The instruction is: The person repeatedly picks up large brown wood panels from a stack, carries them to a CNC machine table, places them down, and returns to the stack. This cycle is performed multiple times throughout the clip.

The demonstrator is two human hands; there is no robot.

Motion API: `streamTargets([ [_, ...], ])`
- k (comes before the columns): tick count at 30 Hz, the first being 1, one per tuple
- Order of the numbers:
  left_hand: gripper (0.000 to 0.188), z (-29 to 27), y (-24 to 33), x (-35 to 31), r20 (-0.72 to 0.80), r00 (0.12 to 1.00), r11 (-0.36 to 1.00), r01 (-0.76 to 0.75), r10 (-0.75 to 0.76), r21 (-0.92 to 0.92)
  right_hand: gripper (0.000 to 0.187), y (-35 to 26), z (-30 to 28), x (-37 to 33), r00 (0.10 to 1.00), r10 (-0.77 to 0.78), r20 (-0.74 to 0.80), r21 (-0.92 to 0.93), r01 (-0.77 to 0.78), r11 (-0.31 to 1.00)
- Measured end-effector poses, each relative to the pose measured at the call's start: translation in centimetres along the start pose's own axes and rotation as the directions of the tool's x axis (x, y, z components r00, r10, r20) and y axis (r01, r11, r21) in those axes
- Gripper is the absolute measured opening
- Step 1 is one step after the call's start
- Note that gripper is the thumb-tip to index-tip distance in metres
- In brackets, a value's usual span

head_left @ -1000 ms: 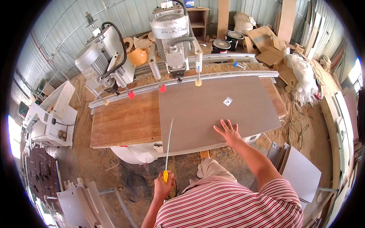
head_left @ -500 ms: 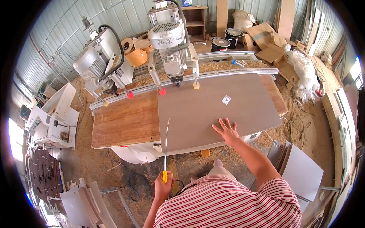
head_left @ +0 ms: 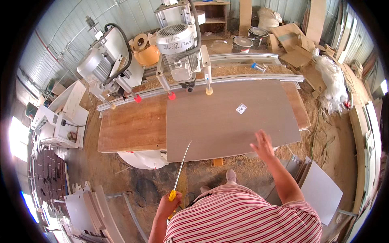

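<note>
A flat grey-brown panel (head_left: pixel 210 121) lies on the machine's wooden table (head_left: pixel 131 131), with a small white printed label (head_left: pixel 241 108) on its face. My left hand (head_left: pixel 167 204), low in front of the table, is closed round a yellow air blow gun (head_left: pixel 173 195). Its long thin metal nozzle bends near the tip, which shows over the panel's near left part. My right hand (head_left: pixel 264 145) is at the panel's near right edge, open with fingers apart and slightly blurred; whether it touches the panel I cannot tell.
Two drilling heads (head_left: pixel 178 48) (head_left: pixel 97 67) with red and yellow-tipped posts stand along the metal rail (head_left: pixel 243 79) behind the panel. Boards (head_left: pixel 322 190) lean at the right, with more boards (head_left: pixel 87 212) at the left. Sawdust, cables and cardboard (head_left: pixel 298 56) cover the floor around.
My right hand has lifted from its flat spread on the panel and moved right toward the near edge. The blow gun has swung, its nozzle tip moving right and nearer.
</note>
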State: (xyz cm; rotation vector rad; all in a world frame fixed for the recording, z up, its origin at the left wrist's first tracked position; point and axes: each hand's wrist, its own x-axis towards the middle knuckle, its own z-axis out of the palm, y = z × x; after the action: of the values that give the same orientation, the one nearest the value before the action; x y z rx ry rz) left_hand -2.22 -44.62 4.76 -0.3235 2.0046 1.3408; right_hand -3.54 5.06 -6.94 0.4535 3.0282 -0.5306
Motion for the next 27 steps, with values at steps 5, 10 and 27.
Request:
streamTargets([
  [5,0.014,-2.3,-4.0,-1.6,-0.079,0.99,0.952,0.087,-0.115,-0.294,0.07,12.8,-0.5,-0.3,0.915,0.316,-0.251,-0.049,-0.338,0.94],
  [10,0.015,-2.2,-3.7,-2.9,-0.331,0.93,0.852,-0.04,-0.16,-0.522,0.076,20.0,-2.3,-0.7,0.746,0.58,-0.328,-0.022,-0.62,0.785],
  [27,0.017,5.4,2.8,-0.3,-0.155,0.984,0.903,0.016,-0.091,-0.43,0.054,30.1,-3.1,0.5,0.698,0.665,0.264,0.66,-0.633,0.403],
])
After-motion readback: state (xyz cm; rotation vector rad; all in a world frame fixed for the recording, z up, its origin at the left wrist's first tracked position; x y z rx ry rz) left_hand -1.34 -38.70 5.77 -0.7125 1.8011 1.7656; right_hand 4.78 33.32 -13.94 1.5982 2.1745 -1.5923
